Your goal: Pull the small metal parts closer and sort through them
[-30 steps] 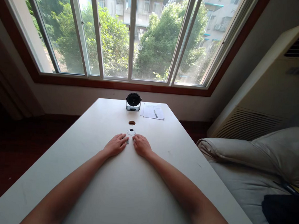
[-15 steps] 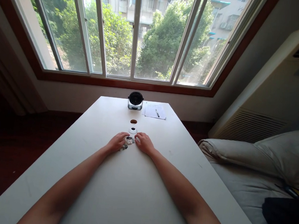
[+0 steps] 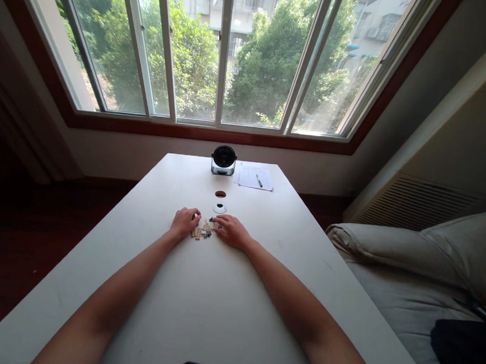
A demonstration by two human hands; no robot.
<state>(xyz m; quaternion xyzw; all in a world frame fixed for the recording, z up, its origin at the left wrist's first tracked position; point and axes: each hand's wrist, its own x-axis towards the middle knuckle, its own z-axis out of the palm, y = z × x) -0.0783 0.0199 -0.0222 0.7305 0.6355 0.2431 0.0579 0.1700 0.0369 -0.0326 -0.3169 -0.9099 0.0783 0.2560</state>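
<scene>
A loose pile of small beige and grey pieces [image 3: 200, 233] lies on the white table; they are too small to name surely. My left hand [image 3: 184, 222] is at the pile's left edge, its fingers curled toward the thumb; whatever may be between them is hidden. From the right, my right hand [image 3: 234, 232] reaches over the pile with fingers stretched out and thumb apart. Its fingertips are beside a small dark piece [image 3: 212, 219], and part of the pile is hidden under them.
Beyond the pile are a round white cover [image 3: 219, 209] and a hole [image 3: 220, 194] in the tabletop [image 3: 200, 296]. Farther back stand a small black fan [image 3: 223, 159] and papers [image 3: 247, 177] with a pen [image 3: 259, 180]. A grey sofa [image 3: 389, 244] is on the right.
My left hand has drawn back left from the pile, its fingers more curled, uncovering more beige pieces. My right hand has its fingers stretched further left over the pieces. The view has shifted slightly.
</scene>
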